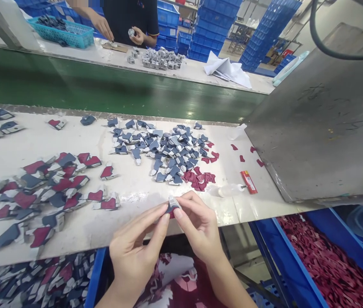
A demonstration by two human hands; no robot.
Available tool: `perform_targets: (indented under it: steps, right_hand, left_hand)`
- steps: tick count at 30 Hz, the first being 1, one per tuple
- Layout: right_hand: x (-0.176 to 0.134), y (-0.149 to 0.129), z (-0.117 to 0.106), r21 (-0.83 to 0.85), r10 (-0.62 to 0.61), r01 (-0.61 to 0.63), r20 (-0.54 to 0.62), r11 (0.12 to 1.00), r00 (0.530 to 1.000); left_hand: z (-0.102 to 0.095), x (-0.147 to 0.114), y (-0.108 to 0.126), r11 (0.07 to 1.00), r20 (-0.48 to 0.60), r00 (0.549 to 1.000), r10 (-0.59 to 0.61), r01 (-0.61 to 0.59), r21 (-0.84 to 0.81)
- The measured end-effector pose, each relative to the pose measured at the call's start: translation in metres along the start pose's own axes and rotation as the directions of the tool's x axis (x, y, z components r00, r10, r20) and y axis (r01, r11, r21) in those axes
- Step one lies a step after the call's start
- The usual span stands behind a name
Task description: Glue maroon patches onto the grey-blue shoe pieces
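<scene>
Between the fingertips of both hands is a small blue-and-grey plastic part (171, 204) with a dark red piece at its lower side. My left hand (139, 239) pinches it from the left, while my right hand (197, 224) grips its right side, thumb on the red piece. Just beyond my hands lies a heap of blue-and-grey parts (171, 149) without visible red. Loose dark red inserts (199, 179) are gathered at that heap's near right edge. To the left spreads a group of blue-and-grey parts with red faces (62, 184).
A clear bottle (229, 190) and a red lighter (248, 182) lie on the right of the table. A metal panel (325, 119) stands beyond. Blue bins hold red inserts (332, 261) and finished-looking parts (37, 282) below. Across the green conveyor (120, 85), a person handles grey parts.
</scene>
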State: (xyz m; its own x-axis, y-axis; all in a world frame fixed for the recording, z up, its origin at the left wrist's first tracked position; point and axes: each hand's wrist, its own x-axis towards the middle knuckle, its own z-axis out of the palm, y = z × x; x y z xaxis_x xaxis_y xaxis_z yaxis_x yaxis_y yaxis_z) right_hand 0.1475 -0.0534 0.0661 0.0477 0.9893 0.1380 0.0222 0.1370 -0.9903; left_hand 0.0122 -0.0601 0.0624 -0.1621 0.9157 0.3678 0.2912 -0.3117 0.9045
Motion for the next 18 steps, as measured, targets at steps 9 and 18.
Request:
perform_targets:
  steps: [9, 18]
  right_hand:
    - [0.009, 0.007, -0.006, 0.106, 0.094, -0.101, 0.069, 0.989, 0.993]
    - [0.009, 0.023, 0.002, 0.052, 0.097, -0.096, -0.023, 0.994, 0.995]
  left_hand:
    - [0.002, 0.005, -0.007, 0.998, 0.038, 0.997, -0.062, 0.062, 0.015]
    - [0.002, 0.004, -0.013, 0.986, 0.085, 0.996, 0.027, -0.041, 0.164]
